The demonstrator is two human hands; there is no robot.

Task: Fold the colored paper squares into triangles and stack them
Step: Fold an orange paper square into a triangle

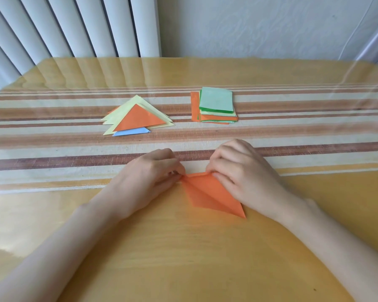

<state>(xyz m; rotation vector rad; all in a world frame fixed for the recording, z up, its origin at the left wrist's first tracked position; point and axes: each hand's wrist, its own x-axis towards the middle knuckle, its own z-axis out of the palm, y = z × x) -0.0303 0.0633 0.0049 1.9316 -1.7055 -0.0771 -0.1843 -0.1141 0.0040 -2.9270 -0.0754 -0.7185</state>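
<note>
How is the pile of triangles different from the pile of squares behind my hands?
The triangle pile holds folded sheets topped by orange; the square pile holds flat sheets topped by light green. The triangle pile is fanned out loosely; the square pile is tidier, with an orange edge showing at its left. Both lie on the striped cloth and include orange paper.

We see a glossy yellow wood-grain surface [183, 258] under the left hand [148, 177] and right hand [242, 173]. A striped cloth band [52, 149], brown, beige and white, runs side to side just beyond both hands. Well beyond the left hand: white vertical slats [74, 27], radiator or blind, we can't tell. Well beyond the right hand: a pale textured wall [260, 25].
</note>
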